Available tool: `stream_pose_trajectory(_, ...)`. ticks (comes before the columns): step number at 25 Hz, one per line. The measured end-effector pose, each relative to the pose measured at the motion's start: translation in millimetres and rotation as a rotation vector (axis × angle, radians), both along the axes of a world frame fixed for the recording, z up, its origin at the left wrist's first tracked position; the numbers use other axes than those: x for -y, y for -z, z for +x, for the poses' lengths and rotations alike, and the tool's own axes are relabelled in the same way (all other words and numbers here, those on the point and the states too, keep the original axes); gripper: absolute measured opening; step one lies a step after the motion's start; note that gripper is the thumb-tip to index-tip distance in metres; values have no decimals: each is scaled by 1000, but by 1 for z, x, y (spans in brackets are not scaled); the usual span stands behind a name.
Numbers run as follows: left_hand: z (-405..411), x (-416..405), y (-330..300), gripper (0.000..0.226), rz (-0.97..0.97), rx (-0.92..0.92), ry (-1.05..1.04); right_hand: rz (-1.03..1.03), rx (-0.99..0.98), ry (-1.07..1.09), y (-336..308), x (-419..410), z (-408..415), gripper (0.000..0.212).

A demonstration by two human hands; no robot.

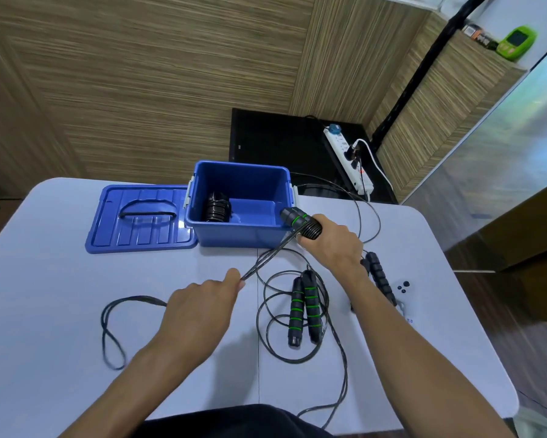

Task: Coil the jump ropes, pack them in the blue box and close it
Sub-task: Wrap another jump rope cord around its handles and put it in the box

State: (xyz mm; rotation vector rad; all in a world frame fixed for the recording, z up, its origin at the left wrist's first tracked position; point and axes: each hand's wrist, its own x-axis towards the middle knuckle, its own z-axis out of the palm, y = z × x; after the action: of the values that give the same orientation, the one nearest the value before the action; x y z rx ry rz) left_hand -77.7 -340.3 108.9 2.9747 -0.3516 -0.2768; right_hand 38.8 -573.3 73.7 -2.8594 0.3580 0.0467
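Right hand is fisted around a pair of rope handles, cord wound on them, held just in front of the blue box. Left hand pinches the bundled cord taut between the two hands; the slack loop trails out to its left.

Risks, as I judge them:
- The taut strands could slip from the pinch, so the winding springs loose.
- The trailing loop may snag or tangle as it is pulled in.
- A second rope lies loose between the forearms and a third handle pair sits under the right wrist; their cords overlap and could get dragged along.

One coiled rope is already in the box. The lid lies flat beyond the left hand, touching the box.

Surface is a white table, smooth. Wood-grain walls beyond; a power strip sits past the right hand.
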Motion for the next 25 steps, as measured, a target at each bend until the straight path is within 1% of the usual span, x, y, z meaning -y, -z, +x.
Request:
stream_pose_trajectory(2,4,-7,8,26,-30,-63,-8,15,35,-17,3,-4,-4,44)
stream_pose_trajectory(4,12,-13,20,30,-89,-202,-18,29,81,-50,1,-12,-7,41)
stream_pose_trajectory(6,23,-13,30,30,-223,-310,-60,26,118,-100,-2,-20,-9,46)
stream_pose_trajectory(7,28,-10,32,36,-326,-337,-100,8,130,-130,-2,-25,-13,50)
stream_pose_trajectory(9,40,3,35,49,-575,-294,-168,-39,155,-192,-1,-35,-20,58)
stream_pose_trajectory(11,49,22,36,42,-759,-157,-200,-46,169,-220,-2,-40,-27,62)
stream_pose_trajectory(12,53,29,37,36,-777,-44,-218,-38,173,-221,-3,-42,-29,64)
stream_pose_trajectory(14,58,38,34,32,-730,176,-232,-34,179,-226,-5,-43,-34,66)
stream_pose_trajectory(15,58,41,30,32,-739,201,-234,-39,181,-225,-5,-43,-35,66)
stream_pose_trajectory(18,56,46,23,28,-784,126,-254,-52,174,-206,-3,-39,-36,67)
stream_pose_trajectory(20,51,52,21,29,-772,60,-265,-45,146,-187,-2,-38,-35,69)
stream_pose_trajectory(22,50,58,17,31,-715,7,-269,-45,110,-182,-3,-38,-32,71)
stream_pose_trajectory(24,56,61,13,31,-676,-11,-263,-6,79,-158,-6,-39,-29,64)
stream_pose_trajectory(25,60,60,11,31,-707,-38,-265,27,73,-139,-9,-38,-28,58)
